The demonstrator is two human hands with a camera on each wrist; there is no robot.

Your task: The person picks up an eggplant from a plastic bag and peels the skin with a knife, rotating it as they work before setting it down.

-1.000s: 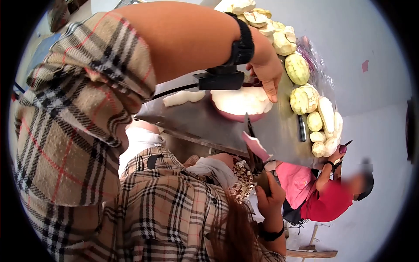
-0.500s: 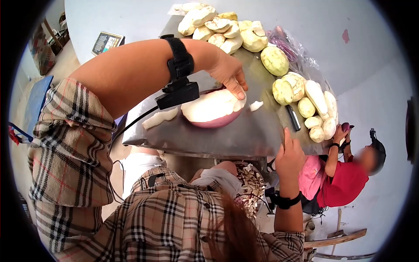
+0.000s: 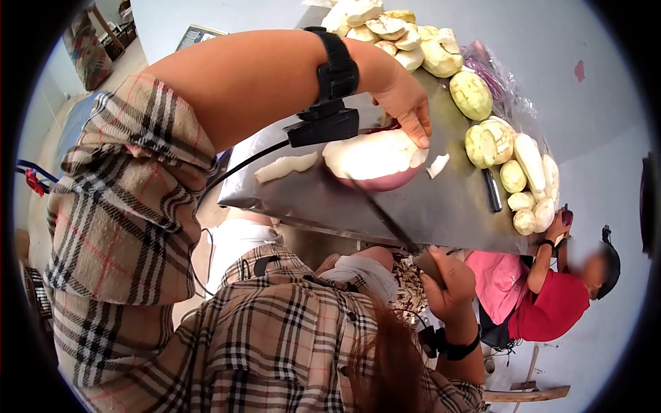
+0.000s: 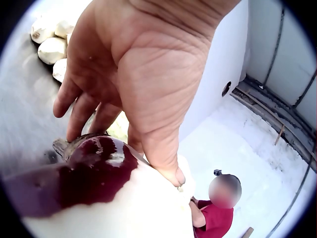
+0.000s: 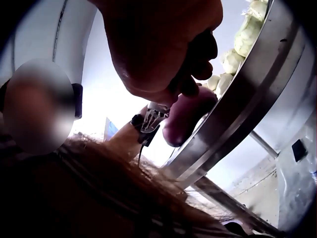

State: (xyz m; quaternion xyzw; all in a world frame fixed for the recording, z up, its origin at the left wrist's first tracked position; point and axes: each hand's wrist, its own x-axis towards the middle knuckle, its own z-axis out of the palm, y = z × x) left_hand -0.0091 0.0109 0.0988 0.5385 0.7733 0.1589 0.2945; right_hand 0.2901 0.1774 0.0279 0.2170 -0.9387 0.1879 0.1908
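Note:
A large purple eggplant [image 3: 375, 162], its upper side peeled white, lies on the metal table [image 3: 330, 213]. My left hand [image 3: 406, 103] grips its stem end. In the left wrist view, the thumb [image 4: 168, 166] presses the white flesh, the fingers reach over the far side, and dark skin remains near the stem. My right hand [image 3: 451, 282] holds a knife [image 3: 389, 224] by its handle, the tip close to the eggplant's near edge. In the right wrist view the right hand [image 5: 168, 54] is dark, with the eggplant [image 5: 188, 116] beyond it and the knife hidden.
A long pale strip [image 3: 286, 166] and a small white piece [image 3: 438, 165] lie either side of the eggplant. Peeled eggplants [image 3: 471, 95] line the table's far side, near a black-handled object [image 3: 493, 191]. Peelings [image 3: 407, 286] lie below. Another person [image 3: 551, 303] sits at right.
The purple-skinned strip on the knife a second ago is gone. My right hand, further right half a second ago, is back nearer the eggplant with the knife. The left hand keeps its grip.

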